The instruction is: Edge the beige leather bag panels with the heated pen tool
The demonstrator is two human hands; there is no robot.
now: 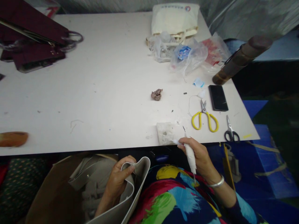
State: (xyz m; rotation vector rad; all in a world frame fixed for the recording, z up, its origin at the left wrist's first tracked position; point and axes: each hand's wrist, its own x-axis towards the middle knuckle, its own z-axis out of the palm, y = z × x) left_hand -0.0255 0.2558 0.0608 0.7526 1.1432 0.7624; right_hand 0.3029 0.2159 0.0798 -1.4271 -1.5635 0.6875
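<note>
My left hand (pixel 121 175) is closed on the edge of a pale grey bag piece (pixel 143 168), thumb pressed over its folded rim. The piece hangs open across my lap. In my right hand (pixel 198 155) is a slim tool with a white-wrapped handle (pixel 190 155), a thin dark tip pointing up and away and a thin end at the bottom. Some white material (pixel 176 141) shows at those fingertips. Just beyond them a small stained whitish pad (pixel 165 133) lies at the table's front edge.
On the white table (pixel 112 77) lie yellow-handled scissors (pixel 203 115), small black-handled scissors (pixel 231 130), a phone (pixel 218 98) and a brown crumpled lump (pixel 156 94). A dark bottle (pixel 241 60), plastic bags (pixel 189 56) and a cream cloth bag (pixel 175 20) stand behind. Maroon bags (pixel 39 40) are far left.
</note>
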